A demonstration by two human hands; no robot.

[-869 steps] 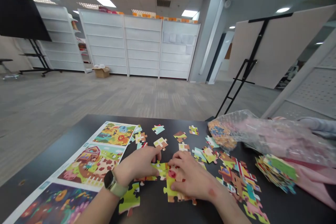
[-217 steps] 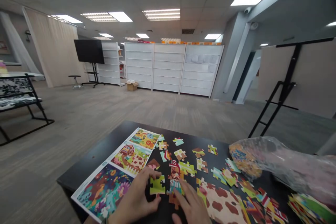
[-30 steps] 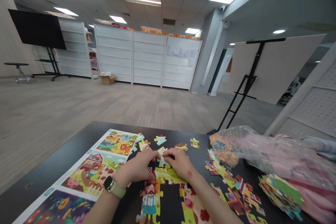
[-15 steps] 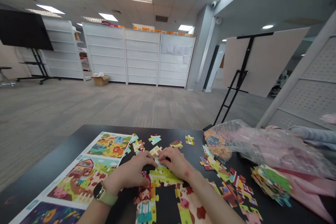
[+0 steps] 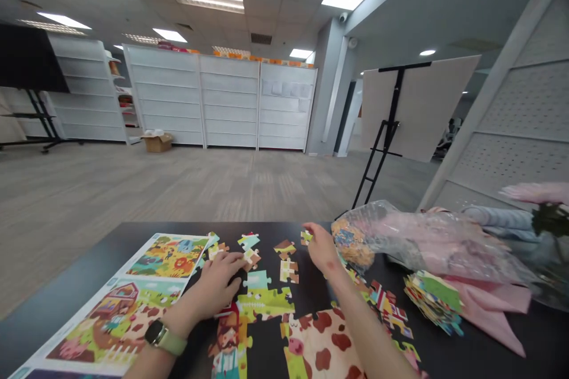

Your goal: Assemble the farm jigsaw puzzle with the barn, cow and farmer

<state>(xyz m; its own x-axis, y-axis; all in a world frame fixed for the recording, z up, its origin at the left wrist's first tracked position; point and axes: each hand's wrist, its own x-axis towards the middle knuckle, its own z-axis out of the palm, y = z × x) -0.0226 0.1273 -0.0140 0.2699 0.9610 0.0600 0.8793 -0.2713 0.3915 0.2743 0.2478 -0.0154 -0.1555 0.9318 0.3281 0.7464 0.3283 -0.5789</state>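
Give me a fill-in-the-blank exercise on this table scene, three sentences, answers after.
The watch is on the ____ wrist.
The assembled cow section shows ____ patches.
The clear plastic bag beside the right hand holds puzzle ____.

Answers: left; brown; pieces.

The right hand [image 5: 320, 247] has moved off (now at a jigsaw piece [image 5: 306, 237]).

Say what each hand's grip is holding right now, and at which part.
The right hand has its fingertips on a small green-and-orange cardboard jigsaw piece, perhaps pinched; the left hand holds nothing visible.
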